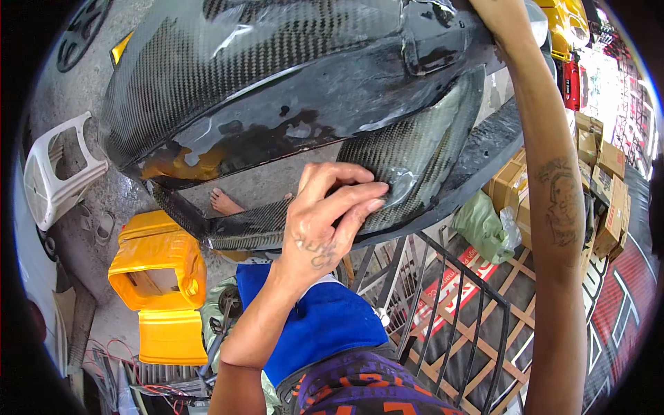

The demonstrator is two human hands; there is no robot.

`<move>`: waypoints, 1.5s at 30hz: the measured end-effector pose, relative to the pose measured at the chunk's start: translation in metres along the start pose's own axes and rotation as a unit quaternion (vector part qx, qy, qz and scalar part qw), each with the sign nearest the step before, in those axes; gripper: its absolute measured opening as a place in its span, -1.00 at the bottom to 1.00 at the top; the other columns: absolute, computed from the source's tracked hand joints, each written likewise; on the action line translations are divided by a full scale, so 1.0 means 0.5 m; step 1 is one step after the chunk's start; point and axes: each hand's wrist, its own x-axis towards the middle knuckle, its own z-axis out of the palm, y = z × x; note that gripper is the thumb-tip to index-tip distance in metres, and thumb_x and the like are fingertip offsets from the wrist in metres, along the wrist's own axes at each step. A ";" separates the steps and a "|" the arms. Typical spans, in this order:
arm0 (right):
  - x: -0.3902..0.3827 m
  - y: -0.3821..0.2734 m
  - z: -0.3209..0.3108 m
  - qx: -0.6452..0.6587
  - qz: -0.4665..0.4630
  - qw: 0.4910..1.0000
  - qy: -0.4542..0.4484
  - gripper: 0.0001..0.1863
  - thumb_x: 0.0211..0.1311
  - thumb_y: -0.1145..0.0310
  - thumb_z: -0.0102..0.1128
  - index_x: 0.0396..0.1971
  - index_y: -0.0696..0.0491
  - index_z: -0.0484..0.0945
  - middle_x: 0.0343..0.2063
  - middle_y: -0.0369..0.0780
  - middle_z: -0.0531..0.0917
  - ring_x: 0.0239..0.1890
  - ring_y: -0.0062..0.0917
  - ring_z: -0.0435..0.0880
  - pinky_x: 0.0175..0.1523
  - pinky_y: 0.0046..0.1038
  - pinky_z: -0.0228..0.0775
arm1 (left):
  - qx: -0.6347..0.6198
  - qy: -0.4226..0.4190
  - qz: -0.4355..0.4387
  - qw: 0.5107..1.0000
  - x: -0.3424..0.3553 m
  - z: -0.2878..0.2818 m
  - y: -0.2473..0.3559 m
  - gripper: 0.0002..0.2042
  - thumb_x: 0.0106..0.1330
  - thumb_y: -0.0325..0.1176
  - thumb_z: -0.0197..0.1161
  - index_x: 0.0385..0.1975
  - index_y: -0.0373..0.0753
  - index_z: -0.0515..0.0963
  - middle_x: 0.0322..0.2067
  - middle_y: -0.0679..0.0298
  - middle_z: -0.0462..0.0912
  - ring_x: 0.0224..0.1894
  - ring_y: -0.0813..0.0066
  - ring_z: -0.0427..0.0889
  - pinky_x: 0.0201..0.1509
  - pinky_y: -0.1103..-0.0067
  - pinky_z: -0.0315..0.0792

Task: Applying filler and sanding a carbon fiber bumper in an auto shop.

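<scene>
A large glossy carbon-fibre car body panel, shaped like a bumper, spans the upper middle, with a wide opening and dark grey, worn patches. Its surface looks wet in places. My left hand is at the lower part of the panel, fingers bent and drawn together, tips against a shiny wet spot on the weave. Whatever lies under those fingertips, if anything, is hidden. At the top edge, my right hand is by the panel's upper right end, mostly cut off, its fingers out of sight.
A cut yellow plastic jerrycan stands on the floor at left, below a white plastic chair. Black metal bars stand near my right side. Cardboard boxes and a green plastic bag lie at right. A bare foot shows through the panel's opening.
</scene>
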 end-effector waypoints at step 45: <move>-0.011 -0.021 0.015 0.012 0.010 1.000 -0.003 -0.49 0.26 -0.02 0.35 -0.23 0.22 0.77 -0.50 -0.19 0.76 -0.49 -0.56 0.68 -0.27 -0.51 0.46 | -0.025 -0.047 0.050 0.997 0.013 0.004 0.008 -0.76 0.02 -0.75 0.39 -0.31 -0.34 0.66 -0.37 0.12 0.65 -0.34 0.18 0.63 -0.24 0.44 0.52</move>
